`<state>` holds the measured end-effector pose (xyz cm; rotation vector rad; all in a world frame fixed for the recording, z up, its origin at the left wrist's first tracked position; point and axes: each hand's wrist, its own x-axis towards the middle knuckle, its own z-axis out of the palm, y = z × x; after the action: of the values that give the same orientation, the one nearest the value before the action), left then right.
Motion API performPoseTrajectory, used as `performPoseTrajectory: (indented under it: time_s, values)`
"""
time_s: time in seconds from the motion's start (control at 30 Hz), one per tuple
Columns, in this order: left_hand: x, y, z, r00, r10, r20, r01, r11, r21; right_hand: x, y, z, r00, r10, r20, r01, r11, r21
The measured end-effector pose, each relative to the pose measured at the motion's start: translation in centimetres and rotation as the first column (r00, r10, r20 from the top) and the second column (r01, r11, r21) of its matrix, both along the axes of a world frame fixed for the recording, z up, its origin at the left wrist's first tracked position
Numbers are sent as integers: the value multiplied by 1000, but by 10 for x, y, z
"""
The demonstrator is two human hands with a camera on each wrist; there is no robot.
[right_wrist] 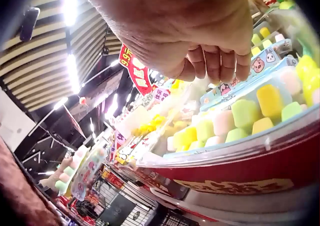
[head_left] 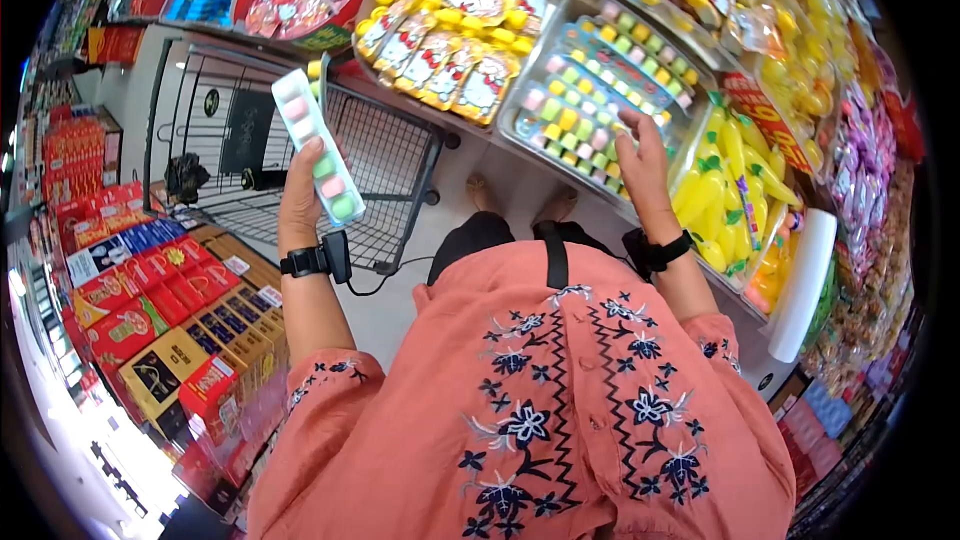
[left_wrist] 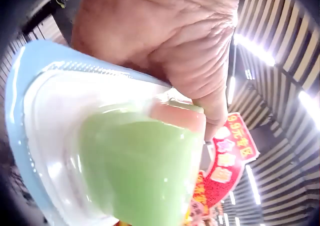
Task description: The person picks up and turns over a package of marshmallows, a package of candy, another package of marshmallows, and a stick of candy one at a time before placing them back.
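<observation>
My left hand (head_left: 300,195) grips a blister pack (head_left: 305,125) of pastel green, pink and white sweets, held upright over the cart's near side. In the left wrist view, a large green sweet (left_wrist: 135,166) shows through the clear plastic, with a light-blue rim around it. My right hand (head_left: 645,160) hangs over the near edge of a clear bin (head_left: 535,145) of similar packs. In the right wrist view, its loosely bent fingers (right_wrist: 212,63) hang just above the blue-backed packs (right_wrist: 245,113), with nothing seen in them.
A wire shopping cart (head_left: 385,140) stands ahead on the left. Beside the bin are yellow cartoon packets (head_left: 460,70) and banana-shaped packs (head_left: 725,180). A white roll (head_left: 805,285) sticks out at right. Red boxes (head_left: 190,290) are stacked at left.
</observation>
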<state>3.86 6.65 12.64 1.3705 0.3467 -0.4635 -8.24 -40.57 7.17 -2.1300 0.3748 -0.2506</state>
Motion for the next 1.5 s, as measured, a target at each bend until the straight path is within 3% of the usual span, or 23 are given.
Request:
performPoseTrajectory:
  time_s: [0.07,0.13,0.27,0.33,0.37,0.5,0.9,1.07,1.13,1.2,1.3,1.4,1.47,1.5]
  values:
    - [-1,57,-54,995,41,-95,-32,996,89,6,11,1,999,36,23,-31,984,-177]
    - [-3,73,-86,983,26,-182,8,984,180,6,16,-11,998,57,-9,-58,966,-252]
    - [-6,83,-161,902,5,-431,52,991,121,7,31,-16,993,94,-66,-112,914,-391]
    - [-9,69,-177,861,57,-505,-16,996,85,9,36,-18,993,92,-77,-117,888,-445]
    - [-12,75,-212,849,84,-521,-64,996,56,9,35,-23,991,95,-93,-129,863,-488]
    - [-23,74,-271,813,201,-547,-198,978,66,12,44,-27,989,73,-131,-134,824,-550]
    - [-43,99,-344,697,489,-525,-262,855,449,15,51,-27,978,32,-208,-150,799,-583]
    - [-53,107,-410,714,475,-515,-12,744,669,16,52,-25,973,36,-226,-160,813,-560]
    - [-50,99,-402,717,447,-535,118,678,726,18,54,-24,973,33,-229,-160,810,-564]
    - [-45,86,-384,714,401,-574,232,639,734,18,54,-24,974,33,-225,-159,807,-568]
    - [-55,98,-419,769,227,-598,323,669,669,19,53,-24,975,31,-221,-156,803,-575]
    - [-62,102,-424,741,190,-644,340,721,604,17,54,-22,974,28,-227,-157,804,-573]
    - [-71,117,-437,757,121,-642,233,868,438,17,52,-23,976,34,-214,-154,806,-571]
    - [-57,101,-388,745,102,-660,253,871,421,17,52,-23,978,39,-204,-151,806,-573]
